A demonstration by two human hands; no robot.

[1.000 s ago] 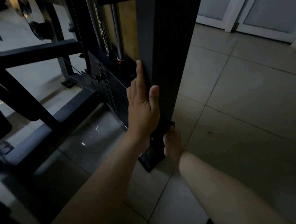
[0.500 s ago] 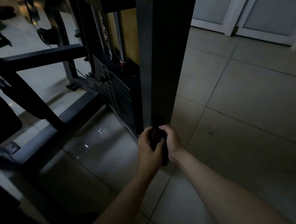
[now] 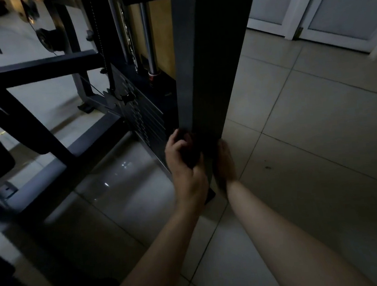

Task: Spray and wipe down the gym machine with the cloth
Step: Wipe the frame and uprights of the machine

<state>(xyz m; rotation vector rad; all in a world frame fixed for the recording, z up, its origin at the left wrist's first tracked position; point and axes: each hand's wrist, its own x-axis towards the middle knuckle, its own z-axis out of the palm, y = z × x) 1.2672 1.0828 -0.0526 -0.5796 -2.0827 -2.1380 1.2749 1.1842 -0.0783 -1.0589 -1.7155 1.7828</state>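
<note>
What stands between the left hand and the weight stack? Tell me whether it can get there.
Likely yes. The left hand, gripping the dark cloth low on the post, sits right beside the weight stack; nothing visible lies between them, though it is dim.

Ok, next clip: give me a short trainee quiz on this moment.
1. True or false: the left hand and right hand are low on the upright post.
2. The left hand grips: A a spray bottle, B a dark cloth, C nothing.
3. Name the plated part behind the post, to its left.
Key: 1 true; 2 B; 3 weight stack.
</note>
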